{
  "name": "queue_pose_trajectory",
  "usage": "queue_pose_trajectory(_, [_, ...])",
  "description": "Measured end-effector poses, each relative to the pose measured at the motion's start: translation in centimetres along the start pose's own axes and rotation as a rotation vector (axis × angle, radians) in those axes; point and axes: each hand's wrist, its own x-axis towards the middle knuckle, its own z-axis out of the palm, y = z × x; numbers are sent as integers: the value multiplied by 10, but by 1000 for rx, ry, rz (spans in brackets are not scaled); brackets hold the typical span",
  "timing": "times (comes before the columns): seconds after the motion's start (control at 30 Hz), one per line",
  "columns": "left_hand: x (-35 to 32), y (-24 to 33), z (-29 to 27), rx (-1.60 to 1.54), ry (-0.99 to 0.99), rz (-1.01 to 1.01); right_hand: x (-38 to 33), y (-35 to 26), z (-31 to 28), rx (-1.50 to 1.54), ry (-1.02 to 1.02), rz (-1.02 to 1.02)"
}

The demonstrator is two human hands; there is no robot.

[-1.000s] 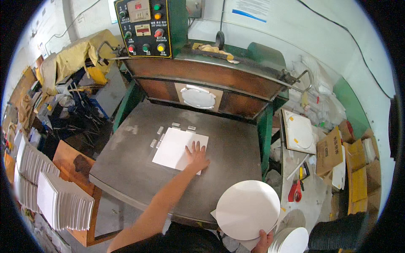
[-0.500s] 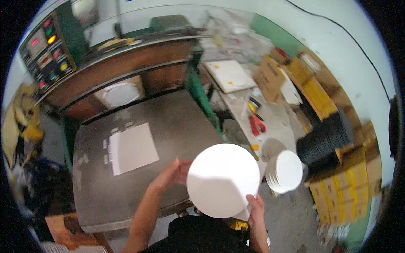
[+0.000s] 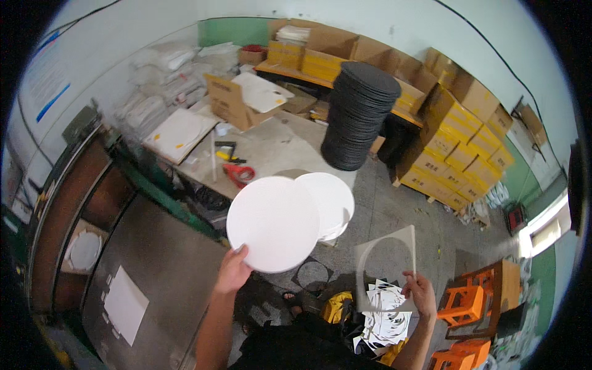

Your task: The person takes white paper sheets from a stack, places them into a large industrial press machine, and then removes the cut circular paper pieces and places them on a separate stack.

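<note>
A round white disc (image 3: 273,225) is in my left hand (image 3: 234,269), gripped at its lower left edge with the thumb on top. It overlaps a stack of similar white discs (image 3: 333,203) at the corner of the worktable. Off to the right, my right hand (image 3: 421,295) has its fingers closed on the side of a thin pale square frame (image 3: 414,246) with a large round hole. Beneath that frame lies a heap of white cut-out scraps (image 3: 387,330), partly seen through the hole.
A press bed (image 3: 163,246) at the left carries a white square sheet (image 3: 125,305). The worktable (image 3: 290,139) holds red-handled tape (image 3: 239,175) and a tall stack of black discs (image 3: 361,117). Cartons (image 3: 450,148) and orange stools (image 3: 462,302) stand at the right.
My view has swung right, away from the press. The disc, held by both hands before, is in my left hand alone, and my right hand has moved right with the square frame.
</note>
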Motion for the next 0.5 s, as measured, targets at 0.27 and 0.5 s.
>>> queue_pose_trajectory(0.27, [176, -142, 59, 26, 150, -193, 17, 190, -61, -1121, 574, 334])
queue_pose_trajectory(0.5, [193, -180, 58, 45, 335, -200, -14, 356, -15, -808, 355, 745])
